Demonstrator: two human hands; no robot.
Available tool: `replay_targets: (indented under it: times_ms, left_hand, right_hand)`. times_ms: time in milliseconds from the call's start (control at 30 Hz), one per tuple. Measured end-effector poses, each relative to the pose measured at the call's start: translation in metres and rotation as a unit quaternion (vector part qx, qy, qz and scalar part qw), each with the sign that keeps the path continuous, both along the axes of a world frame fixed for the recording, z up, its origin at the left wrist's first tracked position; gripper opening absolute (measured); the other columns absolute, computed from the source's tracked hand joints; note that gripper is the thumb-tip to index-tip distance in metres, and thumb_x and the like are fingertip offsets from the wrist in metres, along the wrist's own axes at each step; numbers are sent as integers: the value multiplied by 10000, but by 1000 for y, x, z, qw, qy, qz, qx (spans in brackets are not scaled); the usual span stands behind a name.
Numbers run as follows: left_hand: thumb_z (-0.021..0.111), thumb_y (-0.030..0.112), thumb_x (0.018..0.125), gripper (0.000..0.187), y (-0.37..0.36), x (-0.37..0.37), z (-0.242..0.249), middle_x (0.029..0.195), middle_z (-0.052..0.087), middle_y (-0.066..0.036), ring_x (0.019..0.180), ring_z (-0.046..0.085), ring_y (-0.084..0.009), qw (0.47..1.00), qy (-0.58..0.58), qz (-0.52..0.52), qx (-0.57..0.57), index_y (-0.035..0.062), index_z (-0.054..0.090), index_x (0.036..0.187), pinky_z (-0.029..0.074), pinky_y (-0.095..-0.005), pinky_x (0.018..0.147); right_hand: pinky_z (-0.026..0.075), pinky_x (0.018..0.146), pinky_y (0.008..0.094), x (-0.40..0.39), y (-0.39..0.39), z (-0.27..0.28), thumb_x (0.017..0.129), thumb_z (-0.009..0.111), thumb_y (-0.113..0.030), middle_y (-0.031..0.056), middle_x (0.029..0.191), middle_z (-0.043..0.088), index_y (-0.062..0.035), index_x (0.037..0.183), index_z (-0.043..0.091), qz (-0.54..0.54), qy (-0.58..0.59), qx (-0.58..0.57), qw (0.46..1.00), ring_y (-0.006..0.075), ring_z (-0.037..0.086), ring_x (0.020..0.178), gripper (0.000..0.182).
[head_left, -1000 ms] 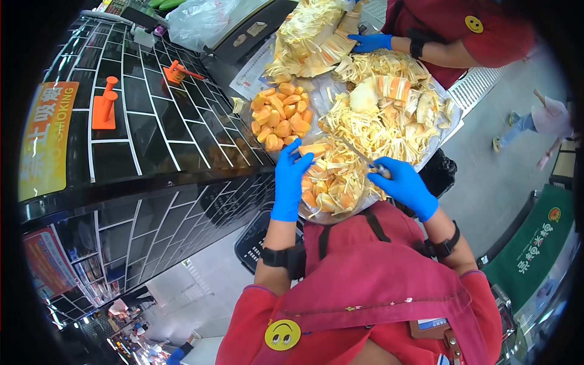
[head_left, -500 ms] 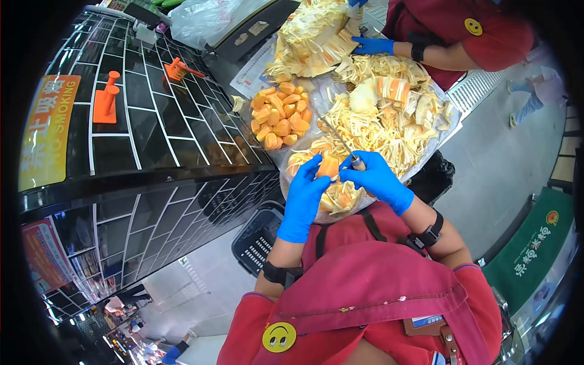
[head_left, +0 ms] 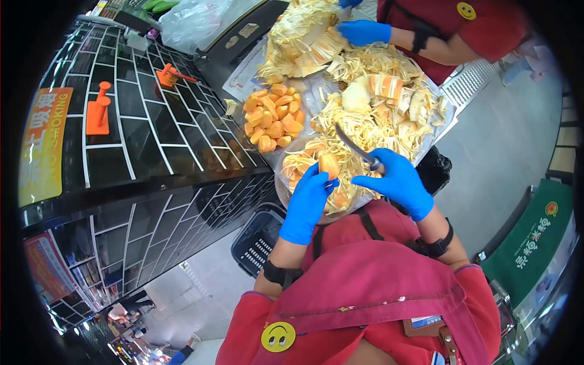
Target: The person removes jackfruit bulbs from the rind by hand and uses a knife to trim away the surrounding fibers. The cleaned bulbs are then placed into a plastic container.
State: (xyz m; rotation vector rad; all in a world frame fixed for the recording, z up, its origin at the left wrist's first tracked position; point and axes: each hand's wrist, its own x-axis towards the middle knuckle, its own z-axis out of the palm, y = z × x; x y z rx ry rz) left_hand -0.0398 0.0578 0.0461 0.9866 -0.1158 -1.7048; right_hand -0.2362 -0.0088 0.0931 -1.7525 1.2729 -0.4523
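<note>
Head view: the left hand (head_left: 306,204), in a blue glove, is closed around an orange fruit pod (head_left: 329,164) just above the near bowl (head_left: 286,193). The right hand (head_left: 398,181) grips a knife (head_left: 356,148), blade angled far-left over pale fruit strands (head_left: 371,131) on the surface

Four blue-gloved hands: the wearer's left hand (head_left: 306,204) and right hand (head_left: 396,180), plus a co-worker's two (head_left: 363,31). One knife (head_left: 358,148), two clear bowls (head_left: 283,185) of orange jackfruit pods (head_left: 272,117), two orange hooks (head_left: 97,109) on the tiled wall
</note>
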Motion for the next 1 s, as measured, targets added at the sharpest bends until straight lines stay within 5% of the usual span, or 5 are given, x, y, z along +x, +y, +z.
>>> replay_targets:
  times_ms: [267,467,700,867,1000]
  left_hand:
    - [561,96,770,447,4,-9,7,1006,534,-89,903,527,-187,984,-161,-59,-46,36,440,1196,454,-328,771]
    - [529,202,790,479,5,8,4,977,542,-132,840,543,-242,948,316,-45,-5,63,428,1237,450,-403,782]
    - [549,206,793,395,4,7,8,1012,552,-158,892,556,-294,946,322,1,48,34,485,1143,449,-435,790]
    - [545,112,801,345,-9,33,-1,1011,549,-119,871,560,-239,975,204,90,-16,42,488,1134,473,-361,757]
    - [595,77,780,487,-61,94,-32,1005,553,-73,847,552,-143,898,-397,182,-60,17,424,1232,465,-245,666]
  right_hand:
    - [447,607,307,17,-9,-21,723,658,-230,102,661,563,-41,875,598,-36,-219,150,964,223,549,604,249]
    - [467,612,396,-6,-6,-31,711,569,-102,116,792,567,-100,1039,577,-38,120,-149,981,324,580,696,328]
    - [451,590,400,-5,2,-27,710,628,-187,148,691,551,-52,781,522,-31,83,-119,989,332,560,671,186]
    - [461,640,404,-5,4,-26,737,632,-221,168,778,592,-100,1139,516,-17,68,-16,997,335,586,727,435]
    - [466,663,401,-9,7,-29,748,627,-247,175,778,600,-100,1211,483,-19,39,-26,999,333,594,735,507]
